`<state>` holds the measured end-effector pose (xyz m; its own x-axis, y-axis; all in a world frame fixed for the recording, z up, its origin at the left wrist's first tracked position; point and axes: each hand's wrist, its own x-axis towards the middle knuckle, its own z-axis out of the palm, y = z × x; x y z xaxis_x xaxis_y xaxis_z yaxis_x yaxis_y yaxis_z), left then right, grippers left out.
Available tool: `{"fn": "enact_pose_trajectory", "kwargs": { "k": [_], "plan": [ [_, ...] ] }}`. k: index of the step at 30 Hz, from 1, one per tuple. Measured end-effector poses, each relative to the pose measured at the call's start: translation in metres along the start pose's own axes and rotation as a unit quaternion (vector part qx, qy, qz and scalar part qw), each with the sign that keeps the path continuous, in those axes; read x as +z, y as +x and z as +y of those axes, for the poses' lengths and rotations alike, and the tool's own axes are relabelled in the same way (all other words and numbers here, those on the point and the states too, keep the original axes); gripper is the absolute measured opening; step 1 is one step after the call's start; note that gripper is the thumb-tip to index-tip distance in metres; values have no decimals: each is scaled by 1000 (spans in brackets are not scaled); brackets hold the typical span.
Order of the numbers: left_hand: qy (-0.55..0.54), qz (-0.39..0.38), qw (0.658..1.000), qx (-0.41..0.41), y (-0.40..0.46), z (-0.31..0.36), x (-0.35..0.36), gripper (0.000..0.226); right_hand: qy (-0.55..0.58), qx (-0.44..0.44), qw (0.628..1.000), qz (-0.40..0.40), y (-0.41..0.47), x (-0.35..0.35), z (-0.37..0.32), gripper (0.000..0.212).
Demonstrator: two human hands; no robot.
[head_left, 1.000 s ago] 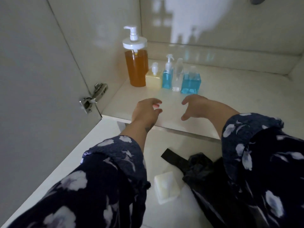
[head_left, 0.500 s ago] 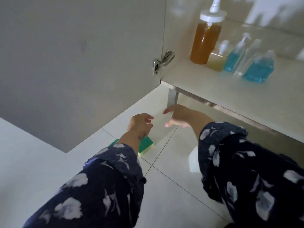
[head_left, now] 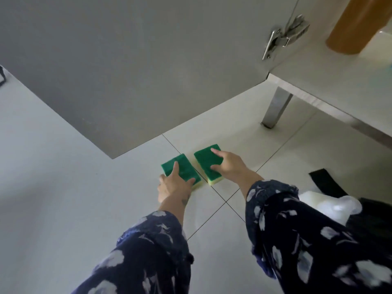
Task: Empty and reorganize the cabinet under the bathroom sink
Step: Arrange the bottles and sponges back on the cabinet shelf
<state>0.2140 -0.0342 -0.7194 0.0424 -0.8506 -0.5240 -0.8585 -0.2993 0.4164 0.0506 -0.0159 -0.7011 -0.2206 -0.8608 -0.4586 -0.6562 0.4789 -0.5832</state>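
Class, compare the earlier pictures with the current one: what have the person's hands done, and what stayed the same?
Both hands left the cabinet shelf and came down to the floor. The left hand now rests on the left sponge, the right hand on the right sponge; neither is lifted yet. The amber bottle stays on the shelf, and the door stays open.

Amber bottle [head_left: 358,24] cut off at top edge.
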Motion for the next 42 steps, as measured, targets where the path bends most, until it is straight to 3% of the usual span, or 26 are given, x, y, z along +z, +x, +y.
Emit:
{"fn": "enact_pose_trajectory", "kwargs": {
  "k": [5, 15, 24, 33, 38, 42],
  "plan": [
    [-59, 25, 998, 20, 5, -2, 9, 85, -6, 14, 999, 50, 4, 13, 7, 70],
    [-132, 54, 988, 67, 0, -7, 7, 60, 111, 34, 991, 66, -18, 13, 16, 75],
    [-245, 21, 960, 134, -23, 9, -6, 50, 98, 27, 993, 55, -60, -58, 8, 71],
    [-275, -46, 925, 258, -76, 120, -42, 48, 162, 81, 982, 57, -120, -208, -3, 72],
    [-286, -55, 888, 356, -87, 211, -43, 48, 243, 71, 957, 142, -137, -291, 14, 69],
    [-250, -43, 885, 390, -86, 272, -37, 48, 302, 53, 933, 190, -137, -322, 35, 68]
  ]
}}
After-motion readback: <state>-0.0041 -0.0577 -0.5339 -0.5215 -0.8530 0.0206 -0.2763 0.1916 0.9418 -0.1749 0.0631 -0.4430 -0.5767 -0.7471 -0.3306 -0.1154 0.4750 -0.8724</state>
